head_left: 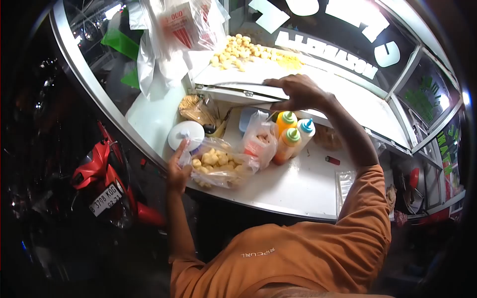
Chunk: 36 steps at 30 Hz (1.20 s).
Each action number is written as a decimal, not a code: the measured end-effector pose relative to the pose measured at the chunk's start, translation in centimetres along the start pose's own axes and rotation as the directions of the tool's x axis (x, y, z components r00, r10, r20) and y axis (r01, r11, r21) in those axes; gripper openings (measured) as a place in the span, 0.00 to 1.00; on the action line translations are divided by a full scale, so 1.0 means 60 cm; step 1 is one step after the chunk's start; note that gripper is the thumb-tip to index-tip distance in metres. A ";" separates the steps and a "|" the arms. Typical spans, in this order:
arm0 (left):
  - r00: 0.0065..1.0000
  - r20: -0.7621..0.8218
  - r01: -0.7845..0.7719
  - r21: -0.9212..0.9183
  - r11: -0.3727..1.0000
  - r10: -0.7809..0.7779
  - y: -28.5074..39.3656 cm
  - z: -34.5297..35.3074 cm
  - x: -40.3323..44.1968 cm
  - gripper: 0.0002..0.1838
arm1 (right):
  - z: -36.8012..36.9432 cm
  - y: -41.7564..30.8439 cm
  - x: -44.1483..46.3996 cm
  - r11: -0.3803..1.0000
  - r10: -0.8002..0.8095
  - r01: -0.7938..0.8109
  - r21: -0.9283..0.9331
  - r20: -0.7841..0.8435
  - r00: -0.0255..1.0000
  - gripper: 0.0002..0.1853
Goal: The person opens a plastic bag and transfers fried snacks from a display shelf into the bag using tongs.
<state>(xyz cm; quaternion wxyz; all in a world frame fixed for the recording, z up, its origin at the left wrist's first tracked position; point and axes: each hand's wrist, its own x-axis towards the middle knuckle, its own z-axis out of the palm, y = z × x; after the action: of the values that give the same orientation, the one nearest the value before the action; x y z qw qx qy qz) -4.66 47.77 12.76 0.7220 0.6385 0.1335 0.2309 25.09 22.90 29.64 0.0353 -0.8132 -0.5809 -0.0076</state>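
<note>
A clear bag [221,169] of plump, pale yellow balls [211,158] sits on the white bench [298,193], just right of the left hand [178,170], the nearer one, its long axis running sideways. The left fingers pinch the plastic's left edge; beyond the sauce bottles [288,142], the right hand's [302,92] fingers clasp a flap [224,92].
</note>
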 end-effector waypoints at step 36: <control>0.991 0.134 0.009 0.015 1.000 -0.011 -0.008 -0.037 0.044 0.42 | 0.132 0.283 0.408 0.938 0.346 -0.346 -0.033 -0.001 0.938 0.24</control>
<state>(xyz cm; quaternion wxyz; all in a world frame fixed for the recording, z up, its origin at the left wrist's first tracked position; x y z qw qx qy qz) -3.38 50.97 12.22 0.7258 0.6570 0.0894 0.1831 48.84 41.04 22.24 0.0214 -0.9031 -0.4289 -0.0091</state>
